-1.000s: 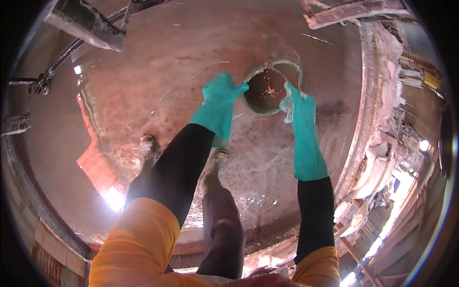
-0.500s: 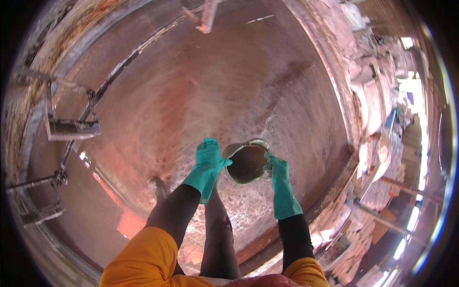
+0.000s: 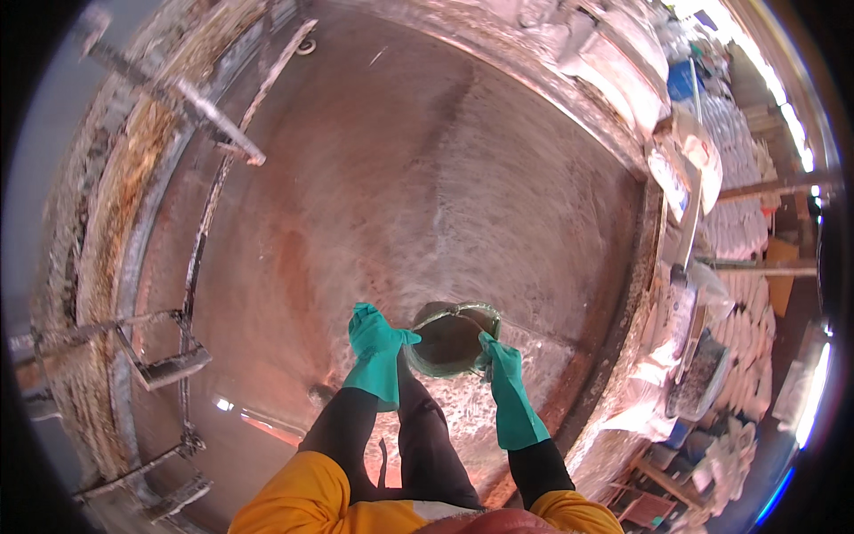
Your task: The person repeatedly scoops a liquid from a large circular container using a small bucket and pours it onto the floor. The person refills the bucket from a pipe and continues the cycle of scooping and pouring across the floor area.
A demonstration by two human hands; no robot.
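A dull greenish bucket (image 3: 445, 368) hangs in front of my legs, its mouth turned up toward me. Its inside looks dark brown; whether liquid is in it I cannot tell. My right hand (image 3: 502, 358), in a long green rubber glove, is closed on the bucket's right edge. On the other side, my left hand (image 3: 375, 343), gloved the same way, has its fingers stretched away from the bucket. Its thumb reaches the bucket's left edge and seems to touch it. Below lies murky, reddish-brown liquid (image 3: 374, 178), with ripples and pale foam around my legs.
A raised wall (image 3: 614, 356) borders the pool on the right, with stacked pale sacks (image 3: 743, 338) beyond it. Along the left run a rough ledge (image 3: 147, 178) and a long rail (image 3: 200, 240) with metal brackets (image 3: 173, 365). A blue container (image 3: 683, 80) stands at the far right.
My view has turned, so the walls and rail have shifted across it. The bucket and both hands appear lower in view. My right hand keeps its hold.
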